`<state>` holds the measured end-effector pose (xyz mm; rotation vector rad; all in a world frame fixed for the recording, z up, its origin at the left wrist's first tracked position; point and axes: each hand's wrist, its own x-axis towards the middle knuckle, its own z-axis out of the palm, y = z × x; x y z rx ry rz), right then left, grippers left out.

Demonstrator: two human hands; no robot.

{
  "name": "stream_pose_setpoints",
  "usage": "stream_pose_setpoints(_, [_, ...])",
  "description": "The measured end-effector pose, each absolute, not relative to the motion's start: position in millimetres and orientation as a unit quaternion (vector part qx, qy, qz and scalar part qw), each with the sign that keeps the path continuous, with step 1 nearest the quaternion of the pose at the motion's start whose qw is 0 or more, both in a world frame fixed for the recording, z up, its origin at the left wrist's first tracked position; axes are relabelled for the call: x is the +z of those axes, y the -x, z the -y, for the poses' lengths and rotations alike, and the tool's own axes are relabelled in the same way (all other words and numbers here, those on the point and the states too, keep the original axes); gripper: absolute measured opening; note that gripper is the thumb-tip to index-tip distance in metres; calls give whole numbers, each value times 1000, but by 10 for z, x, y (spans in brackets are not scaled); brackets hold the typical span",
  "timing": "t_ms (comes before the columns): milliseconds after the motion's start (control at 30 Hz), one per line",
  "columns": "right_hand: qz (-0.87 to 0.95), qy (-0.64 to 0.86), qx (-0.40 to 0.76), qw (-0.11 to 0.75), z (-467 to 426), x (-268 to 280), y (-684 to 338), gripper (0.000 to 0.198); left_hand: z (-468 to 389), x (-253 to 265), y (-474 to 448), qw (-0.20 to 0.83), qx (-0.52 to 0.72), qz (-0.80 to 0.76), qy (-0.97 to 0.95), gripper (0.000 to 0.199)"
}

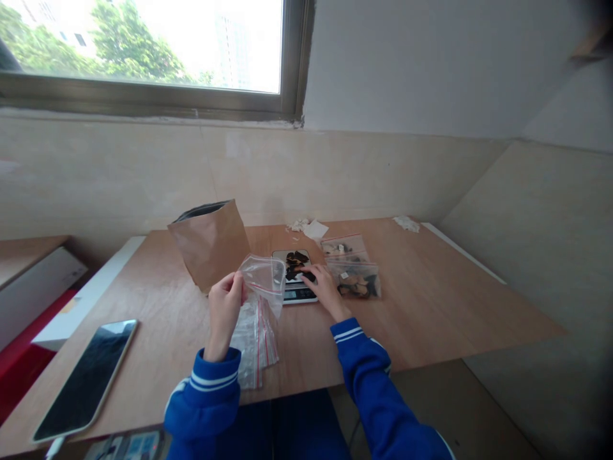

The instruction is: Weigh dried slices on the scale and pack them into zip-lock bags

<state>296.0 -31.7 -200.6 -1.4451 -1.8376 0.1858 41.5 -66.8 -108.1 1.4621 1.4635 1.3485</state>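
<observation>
My left hand (226, 306) pinches the edge of a clear zip-lock bag (265, 278) and holds it up left of the scale. A white kitchen scale (301, 294) carries a small heap of dark dried slices (295, 259), which look like dried mushroom. Over the pan's near right side, my right hand (323, 285) has thumb and fingers closed around some of these slices. Several flat zip-lock bags with red stripes (253, 345) lie below my left hand. Right of the scale are two filled bags, the nearer bag (357, 284) holding tan and dark pieces.
An upright brown paper bag (211, 243) stands behind my left hand. A phone (89, 380) with a cable lies at the table's left. Crumpled white paper (315, 230) is by the wall, and another white scrap (406, 223) lies at the back right. The table (431, 300) meets the wall.
</observation>
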Motion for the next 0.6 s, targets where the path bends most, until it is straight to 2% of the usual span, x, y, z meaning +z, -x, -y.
stream_pose_setpoints(267, [650, 633, 13, 422, 232, -1975, -2966, 32, 673, -1145, -406, 343, 506, -556, -563, 43])
stream_pose_setpoints(367, [610, 656, 43, 442, 217, -1921, -2973, 35, 675, -1175, -388, 349, 502, -552, -567, 44])
stream_pose_setpoints(467, [561, 645, 93, 511, 241, -1763, -2931, 38, 670, -1208, -392, 349, 497, -550, -573, 45])
stream_pose_setpoints(600, [525, 558, 162, 622, 322, -1370, -2744, 37, 670, -1245, -439, 350, 486, -548, -584, 44])
